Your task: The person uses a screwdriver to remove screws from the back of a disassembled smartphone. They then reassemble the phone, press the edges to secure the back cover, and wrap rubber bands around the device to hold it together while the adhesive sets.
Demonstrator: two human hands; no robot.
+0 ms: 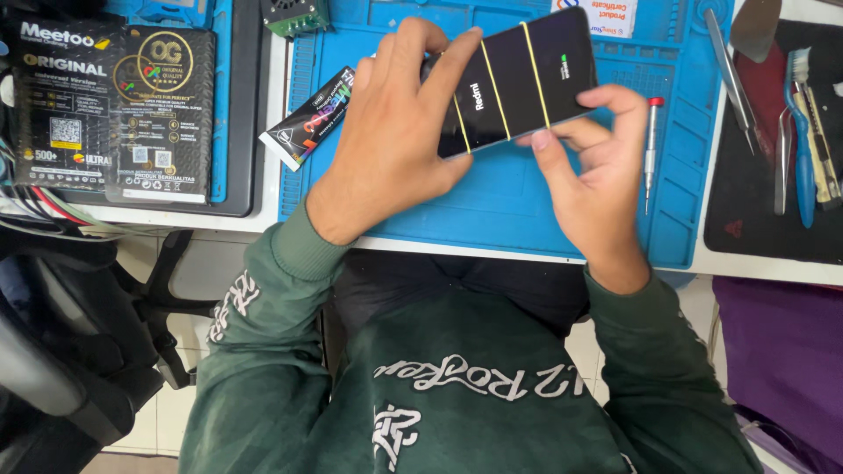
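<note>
Both hands (pixel 395 149) (pixel 597 175) in firm grip on banded black phone (pixel 518 75), black-gold packages (pixel 114 105) far left

We wear a dark green sweatshirt (pixel 457 395) with ribbed cuffs (pixel 294 250), white lettering across the chest and white marks down the sleeve (pixel 233 303) beside that lettering.

White workbench (pixel 492 250), bearing blue work mat (pixel 500 206). On mat: small screwdriver (pixel 651 149), black sachet (pixel 309 118). Right: dark pad (pixel 755 228) with tweezers (pixel 781 162), blue toothbrush (pixel 803 140). Left: two black boxes (pixel 114 110) on dark tray (pixel 241 132).
</note>
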